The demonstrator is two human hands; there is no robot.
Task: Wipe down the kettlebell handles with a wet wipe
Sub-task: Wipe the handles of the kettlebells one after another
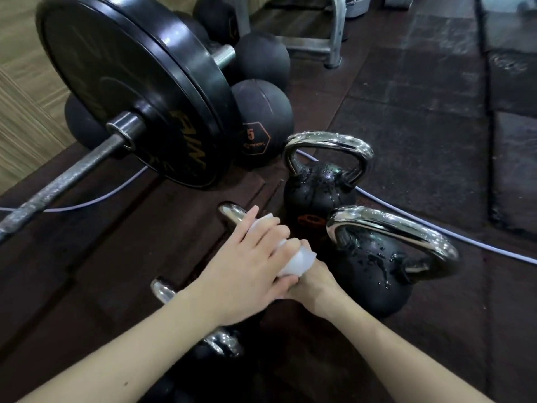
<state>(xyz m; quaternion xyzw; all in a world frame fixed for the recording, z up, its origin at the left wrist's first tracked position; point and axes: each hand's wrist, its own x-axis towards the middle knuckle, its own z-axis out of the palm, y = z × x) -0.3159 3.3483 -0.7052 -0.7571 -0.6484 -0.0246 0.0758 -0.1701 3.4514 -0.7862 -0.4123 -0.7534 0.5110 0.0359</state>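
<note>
Hands meet at frame centre: your left hand [247,266] clamps the wet wipe [295,258] around a chrome handle [232,212]; your right hand [311,282], underneath, has an unreadable grip.

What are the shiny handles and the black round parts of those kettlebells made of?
The handles look like polished, chrome-like metal: they mirror the lights brightly. The round bodies look matte black, perhaps coated iron or rubber; I cannot tell which. Water drops bead on them. The wipe looks like thin, damp white cloth.
</note>
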